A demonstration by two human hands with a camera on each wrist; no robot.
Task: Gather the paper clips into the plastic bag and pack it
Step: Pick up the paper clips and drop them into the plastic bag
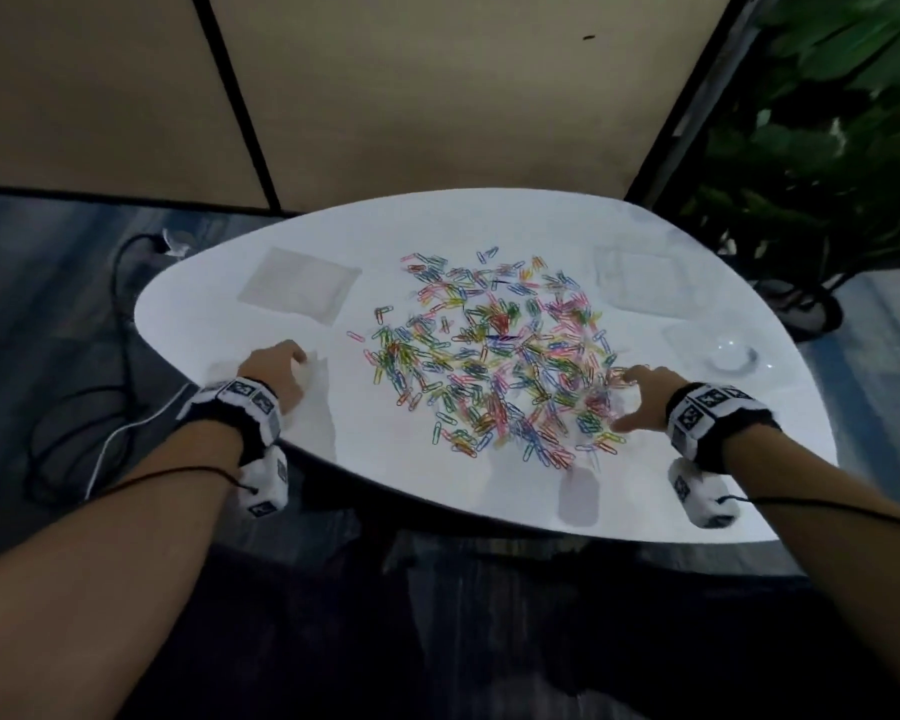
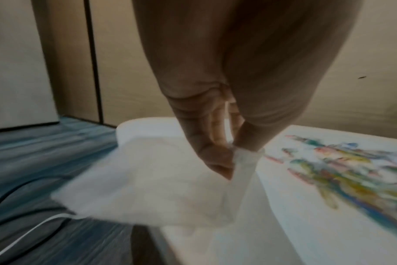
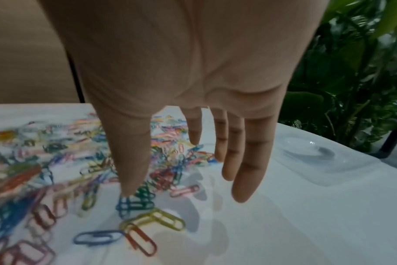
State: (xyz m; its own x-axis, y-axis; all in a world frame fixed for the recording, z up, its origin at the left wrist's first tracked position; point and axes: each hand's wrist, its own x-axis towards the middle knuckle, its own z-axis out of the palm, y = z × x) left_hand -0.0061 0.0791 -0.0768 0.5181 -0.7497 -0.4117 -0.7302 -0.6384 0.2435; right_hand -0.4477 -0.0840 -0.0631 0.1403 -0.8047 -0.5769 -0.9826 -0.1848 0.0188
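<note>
Most of the white table [image 1: 489, 220] is covered by a wide scatter of coloured paper clips [image 1: 494, 350], and at its near left edge the left hand [image 1: 276, 374] pinches the plastic bag [image 2: 152, 181] by one corner. Right hand [image 1: 640, 400] hovers at the scatter's right edge, fingers [image 3: 247, 172] spread and holding nothing. Held only by that corner, the bag's mouth may sag closed, so swept clips could slide off the near edge.

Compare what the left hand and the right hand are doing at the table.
The left hand pinches the rim of a clear plastic bag between thumb and fingers; the right hand holds nothing, its fingers straight and spread.
The left hand is at the table's near left edge, apart from the paper clips; the right hand is at the pile's right edge.
Both wear marker-covered wristbands.
</note>
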